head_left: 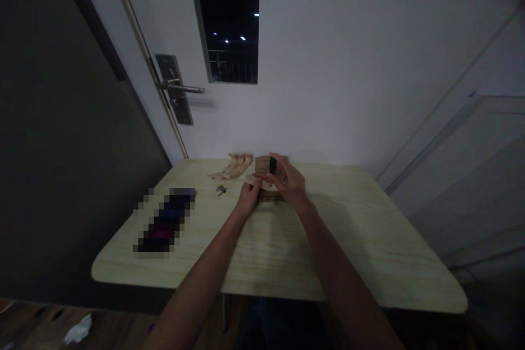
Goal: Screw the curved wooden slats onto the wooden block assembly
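Note:
My right hand (pixel 292 180) is closed, with a small dark block-shaped object (pixel 273 164) pinched between thumb and fingers. My left hand (pixel 248 195) is closed at the near left, fingers gripping a small pale piece (pixel 251 179) whose kind I cannot make out. Both hands work close together over a brown, boxlike item (pixel 262 165), which they partly hide. To its left lies a crumpled pale-brown strip of material (pixel 237 167), perhaps paper or cloth. A small dark metal cluster (pixel 221 190), resembling keys, sits left of my left hand.
The pale wood-grain table (pixel 197 262) has its far edge against a white door with a metal handle (pixel 180 88). At the table's left lies a pixelated dark object (pixel 168 219). A crumpled white scrap (pixel 79 330) is on the floor at lower left.

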`<state>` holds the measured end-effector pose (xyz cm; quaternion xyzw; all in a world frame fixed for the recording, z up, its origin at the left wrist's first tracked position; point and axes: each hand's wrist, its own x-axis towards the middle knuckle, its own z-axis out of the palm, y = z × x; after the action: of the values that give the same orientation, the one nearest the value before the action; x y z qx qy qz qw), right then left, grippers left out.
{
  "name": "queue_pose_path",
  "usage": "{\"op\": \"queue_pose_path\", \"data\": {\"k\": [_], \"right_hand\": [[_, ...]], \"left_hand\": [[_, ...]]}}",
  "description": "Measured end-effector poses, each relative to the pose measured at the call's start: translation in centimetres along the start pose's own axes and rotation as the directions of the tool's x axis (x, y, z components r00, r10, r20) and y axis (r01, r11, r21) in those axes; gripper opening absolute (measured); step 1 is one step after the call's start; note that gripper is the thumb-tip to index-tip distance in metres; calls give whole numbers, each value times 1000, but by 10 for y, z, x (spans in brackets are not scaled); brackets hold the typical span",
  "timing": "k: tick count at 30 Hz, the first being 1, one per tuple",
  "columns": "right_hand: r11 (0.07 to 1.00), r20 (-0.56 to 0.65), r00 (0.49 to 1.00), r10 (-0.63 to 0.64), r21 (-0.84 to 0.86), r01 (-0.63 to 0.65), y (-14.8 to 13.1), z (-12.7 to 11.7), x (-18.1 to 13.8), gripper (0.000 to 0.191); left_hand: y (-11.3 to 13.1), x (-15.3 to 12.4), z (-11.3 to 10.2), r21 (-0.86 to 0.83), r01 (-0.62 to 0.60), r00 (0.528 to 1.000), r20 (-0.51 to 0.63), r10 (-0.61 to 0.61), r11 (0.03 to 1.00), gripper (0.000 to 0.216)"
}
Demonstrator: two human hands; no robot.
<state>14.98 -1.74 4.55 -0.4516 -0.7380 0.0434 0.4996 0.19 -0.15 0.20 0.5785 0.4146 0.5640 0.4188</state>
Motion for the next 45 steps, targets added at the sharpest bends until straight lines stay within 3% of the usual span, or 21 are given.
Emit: {"op": "queue_pose_path", "data": {"k": [6, 11, 15, 23, 28, 35, 45], "right_hand": [[1000, -20, 999, -27, 14, 27, -1, 0, -2, 48], [995, 11, 1000, 28, 95, -29, 1, -1, -1, 47], [998, -18, 999, 30, 58, -29, 2, -1, 0, 47], [999, 31, 1000, -2, 42, 1, -3, -4, 1, 48], [991, 62, 996, 56, 119, -63, -3, -5, 1, 48], [1000, -8, 1000, 21, 12, -21, -1, 0, 1, 48], [996, 80, 997, 13, 83, -20, -1, -7, 0, 49]], "left_hand": [[-1, 0, 0, -32, 2, 1000, 13, -1, 999, 30], [1, -1, 0, -49, -15, 999, 35, 17, 999, 33], [2, -1, 1, -42, -20, 999, 34, 22, 999, 34], [-2, 0, 1, -52, 16, 1000, 19, -15, 999, 30], [-1, -1, 1, -45, -8, 1000, 23, 9, 999, 34], [2, -2, 1, -49, -17, 1000, 19, 18, 999, 33], [-3, -1, 0, -36, -17, 1000, 24, 18, 999, 34]]}}
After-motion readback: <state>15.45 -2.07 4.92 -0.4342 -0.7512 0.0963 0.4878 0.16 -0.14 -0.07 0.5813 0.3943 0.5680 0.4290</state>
